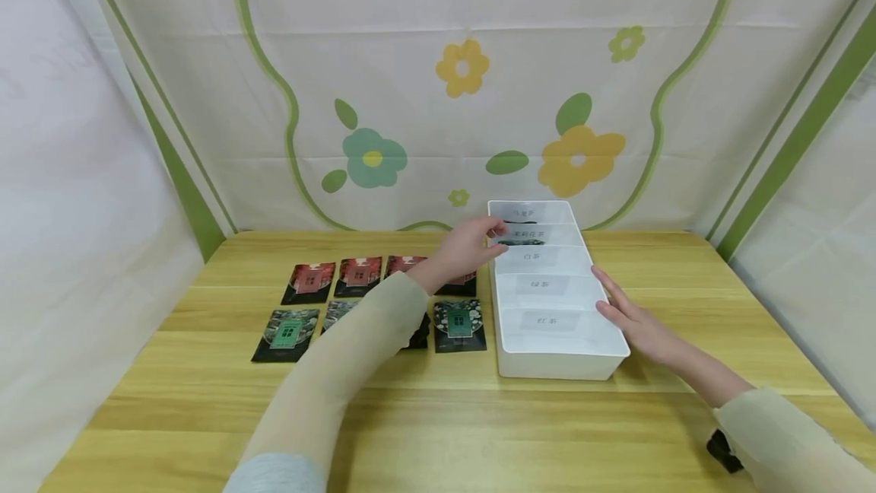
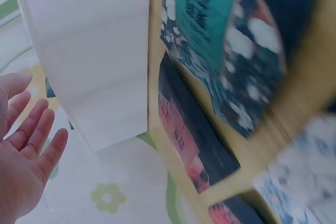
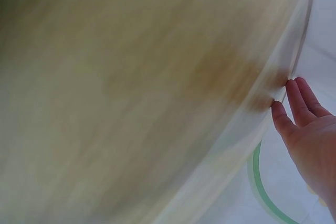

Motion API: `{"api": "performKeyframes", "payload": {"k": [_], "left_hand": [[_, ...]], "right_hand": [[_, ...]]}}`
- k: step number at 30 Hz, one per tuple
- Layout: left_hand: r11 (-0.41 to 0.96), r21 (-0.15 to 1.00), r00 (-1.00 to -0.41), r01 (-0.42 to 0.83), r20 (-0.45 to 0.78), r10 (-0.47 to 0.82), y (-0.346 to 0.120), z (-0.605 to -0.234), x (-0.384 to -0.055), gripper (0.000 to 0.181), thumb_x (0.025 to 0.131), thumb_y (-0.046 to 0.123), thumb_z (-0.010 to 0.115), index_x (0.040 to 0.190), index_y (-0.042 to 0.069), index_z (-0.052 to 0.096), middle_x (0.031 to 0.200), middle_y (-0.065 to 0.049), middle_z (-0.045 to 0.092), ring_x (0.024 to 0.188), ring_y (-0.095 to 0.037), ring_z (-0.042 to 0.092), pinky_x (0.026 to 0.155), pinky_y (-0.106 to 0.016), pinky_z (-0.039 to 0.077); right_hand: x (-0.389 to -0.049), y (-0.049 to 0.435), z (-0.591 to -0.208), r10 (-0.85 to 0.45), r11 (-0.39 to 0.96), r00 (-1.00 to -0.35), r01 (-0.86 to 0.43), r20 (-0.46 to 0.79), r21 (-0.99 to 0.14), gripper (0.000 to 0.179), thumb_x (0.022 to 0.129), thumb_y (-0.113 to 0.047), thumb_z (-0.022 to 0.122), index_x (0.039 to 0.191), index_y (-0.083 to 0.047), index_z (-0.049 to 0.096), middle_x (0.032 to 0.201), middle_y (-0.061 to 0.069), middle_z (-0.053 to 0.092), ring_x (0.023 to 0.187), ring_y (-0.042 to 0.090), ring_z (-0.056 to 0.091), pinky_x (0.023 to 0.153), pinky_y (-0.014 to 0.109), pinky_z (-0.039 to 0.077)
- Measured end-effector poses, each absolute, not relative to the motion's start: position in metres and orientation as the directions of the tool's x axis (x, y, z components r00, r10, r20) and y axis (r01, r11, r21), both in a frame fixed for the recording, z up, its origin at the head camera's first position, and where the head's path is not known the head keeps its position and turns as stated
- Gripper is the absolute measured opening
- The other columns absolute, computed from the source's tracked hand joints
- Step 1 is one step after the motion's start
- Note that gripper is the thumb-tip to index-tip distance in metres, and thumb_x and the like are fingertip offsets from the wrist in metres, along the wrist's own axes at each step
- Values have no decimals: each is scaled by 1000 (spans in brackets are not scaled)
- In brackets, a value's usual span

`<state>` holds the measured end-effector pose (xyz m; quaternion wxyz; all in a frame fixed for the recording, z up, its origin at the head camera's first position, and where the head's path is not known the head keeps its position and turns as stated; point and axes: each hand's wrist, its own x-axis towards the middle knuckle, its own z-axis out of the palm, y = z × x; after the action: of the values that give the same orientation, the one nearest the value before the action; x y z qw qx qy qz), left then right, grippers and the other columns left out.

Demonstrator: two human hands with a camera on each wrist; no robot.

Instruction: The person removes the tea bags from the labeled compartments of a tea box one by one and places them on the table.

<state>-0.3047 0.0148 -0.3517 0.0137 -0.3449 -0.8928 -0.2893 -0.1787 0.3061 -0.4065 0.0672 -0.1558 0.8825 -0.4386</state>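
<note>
A long white box [image 1: 564,366] with labelled compartments stands on the table. My left hand [image 1: 471,243] hovers at its left rim, beside the two farthest compartments. Its fingers are relaxed and hold nothing; the left wrist view shows the bare palm. Dark edges of packets show in those two compartments, one being a black packet [image 1: 522,243]. My right hand [image 1: 638,323] touches the box's right side with extended fingertips. Left of the box lie red-and-black packets [image 1: 309,283] in a back row and green-labelled packets [image 1: 459,326] in a front row. My left arm partly covers both rows.
The wooden table [image 1: 438,424] reaches back to a white curtain [image 1: 411,36] printed with flowers. More curtain hangs at both sides. A small black object [image 1: 723,451] shows beside the right sleeve.
</note>
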Motion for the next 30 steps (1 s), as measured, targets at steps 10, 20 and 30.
{"api": "performKeyframes", "payload": {"k": [10, 20, 30], "left_hand": [[624, 544, -805, 562, 185, 563, 31, -364, -312, 26, 86, 26, 61, 109, 14, 59, 104, 6, 58, 97, -8, 52, 83, -22, 41], [623, 565, -824, 541, 207, 528, 36, -368, -314, 9, 87, 23, 60, 95, 18, 62, 92, 8, 58, 83, -5, 52, 71, -20, 42], [598, 591, -826, 542, 242, 509, 36, -371, -316, 9, 90, 21, 56, 95, 17, 62, 90, 9, 57, 78, -5, 50, 68, -19, 42]], "right_hand": [[-179, 305, -408, -333, 560, -943, -217, 23, -799, 55, 99, -27, 33, 144, -33, 1, 148, 12, 0, 124, 51, 13, 91, 66, 13], [-180, 307, -410, -337, 556, -941, -219, 23, -802, 55, 99, -27, 32, 144, -34, 1, 148, 10, -2, 125, 50, 11, 93, 65, 12], [-181, 308, -410, -331, 559, -943, -218, 26, -800, 55, 99, -27, 32, 144, -35, 1, 148, 11, -1, 125, 50, 12, 93, 64, 12]]}}
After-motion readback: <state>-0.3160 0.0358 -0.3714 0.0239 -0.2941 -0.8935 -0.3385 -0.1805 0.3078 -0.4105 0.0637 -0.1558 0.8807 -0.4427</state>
